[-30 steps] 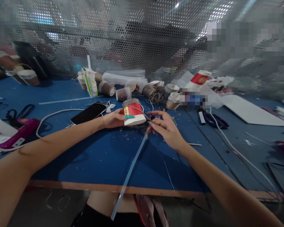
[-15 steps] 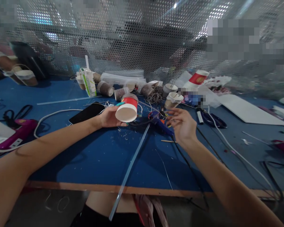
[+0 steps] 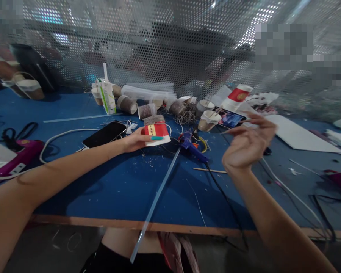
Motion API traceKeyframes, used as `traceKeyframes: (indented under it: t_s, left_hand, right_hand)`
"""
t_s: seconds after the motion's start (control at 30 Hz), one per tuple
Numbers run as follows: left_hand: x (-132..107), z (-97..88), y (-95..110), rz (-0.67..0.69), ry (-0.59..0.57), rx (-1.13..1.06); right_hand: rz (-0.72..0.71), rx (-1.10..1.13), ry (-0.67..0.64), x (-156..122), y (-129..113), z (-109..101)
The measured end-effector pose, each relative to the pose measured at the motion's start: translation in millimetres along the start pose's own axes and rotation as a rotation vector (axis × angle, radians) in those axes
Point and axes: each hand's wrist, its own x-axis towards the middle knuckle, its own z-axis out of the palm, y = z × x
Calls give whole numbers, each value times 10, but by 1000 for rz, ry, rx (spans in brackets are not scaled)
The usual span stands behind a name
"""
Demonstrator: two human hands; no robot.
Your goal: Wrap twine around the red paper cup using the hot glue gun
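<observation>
My left hand is closed round a red and white paper cup, held on its side above the table. Grey-brown twine is wound round the cup's far end. Raised to the right of the cup, my right hand has its fingers bent toward the thumb; they are blurred, and whatever thin thing they pinch cannot be made out. Between my hands a blue glue gun lies on the table, with a long clear glue stick sticking out toward me.
Twine-wrapped cups and a twine tangle stand behind. A black phone lies left, a lit phone behind my right hand. A drink carton, wooden stick, white board and purple glue gun are also around.
My right hand has moved right and up, away from the glue gun. My left hand has turned the cup, so its white bottom no longer faces me and its printed side shows.
</observation>
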Motion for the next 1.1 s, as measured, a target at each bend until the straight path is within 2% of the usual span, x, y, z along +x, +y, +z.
traceKeyframes:
  t_s: [0.03,0.07,0.1,0.17,0.27,0.43,0.73,0.8,0.87,0.93,1.03,1.1]
  left_hand:
    - [4,4,-12,16,-12,13]
    - [8,6,-26,22,-23,30]
    - [11,6,-38,22,-31,50]
    - [11,7,-54,9,-45,91]
    - [4,28,-53,-1,-85,135]
    - [-1,61,-34,26,-139,143]
    - [-1,-21,-59,2,-87,159]
    - [-4,-2,-52,-1,-78,154]
    - [-10,33,-41,-3,-63,150]
    - [-16,67,-32,2,-53,156]
    - [-17,86,-33,16,-63,197]
    - [-15,77,-40,22,-73,237]
  right_hand:
    - [-65,73,14,-83,-69,96]
    - [-125,213,-82,-173,-139,200]
    - [-137,314,-264,-262,-205,303]
    - [-65,398,-504,-410,-312,475]
    - [61,392,-624,-514,-382,602]
    - [111,401,-592,-500,-352,600]
    - [245,489,-319,-369,-301,532]
    - [216,467,-224,-352,-281,514]
    - [138,426,-181,-375,-276,512]
    - [57,366,-233,-430,-279,526]
    - [-56,239,-440,-521,-266,557]
    - [-120,173,-523,-552,-239,567]
